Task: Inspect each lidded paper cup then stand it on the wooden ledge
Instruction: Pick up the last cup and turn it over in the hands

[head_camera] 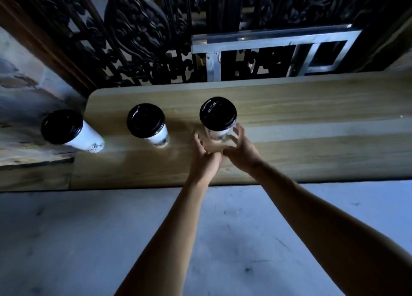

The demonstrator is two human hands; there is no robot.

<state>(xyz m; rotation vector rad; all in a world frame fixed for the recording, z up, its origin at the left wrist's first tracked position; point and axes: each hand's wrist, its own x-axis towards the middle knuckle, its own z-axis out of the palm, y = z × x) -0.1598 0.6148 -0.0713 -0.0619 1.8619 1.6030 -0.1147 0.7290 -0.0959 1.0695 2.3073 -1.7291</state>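
Three white paper cups with black plastic lids are standing on the pale wooden ledge point(289, 108). The third cup point(219, 121) is standing upright at 12 o'clock from both hands, its long axis vertical. The left hand point(206, 155) is sitting at the cup's 7 o'clock, fingers spread, apparently just off the wall. The right hand point(242, 150) is sitting at 5 o'clock, fingers spread and reaching alongside the cup's lower wall; contact cannot be confirmed because of blur. The right hand appears nearer.

Dark ornate carved screen point(138, 34) stands upright; metal frame point(276, 43) leans against it. Grey floor point(89, 240) lies below.
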